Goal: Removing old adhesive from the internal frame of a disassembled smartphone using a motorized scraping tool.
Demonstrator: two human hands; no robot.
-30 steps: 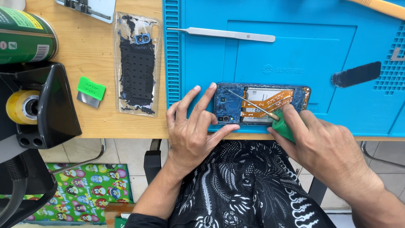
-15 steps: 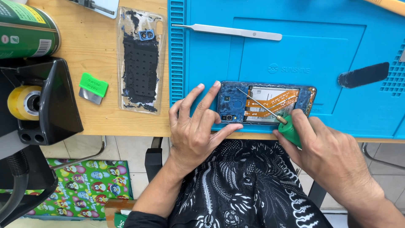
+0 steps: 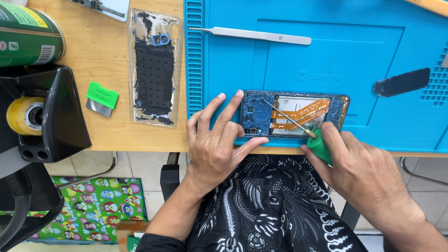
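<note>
A clear back cover [image 3: 155, 67] lies set aside on the wooden table [image 3: 107, 56]. The left hand [image 3: 215, 140] spreads its fingers, pinning the opened phone [image 3: 294, 114] steady on the blue mat [image 3: 326, 60]. The right hand [image 3: 359, 168] pinches a green-handled screwdriver [image 3: 308, 133], its tip inside the phone.

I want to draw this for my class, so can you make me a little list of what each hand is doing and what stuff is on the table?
Left hand: fingers spread, steadying the opened phone
Right hand: gripping a green-handled screwdriver, tip over the phone's insides
Phone: back off, lying on the blue mat
On mat: metal tweezers, a black pry tool
On wooden table: clear back cover, green scraper, yellow tape roll, green can
</note>
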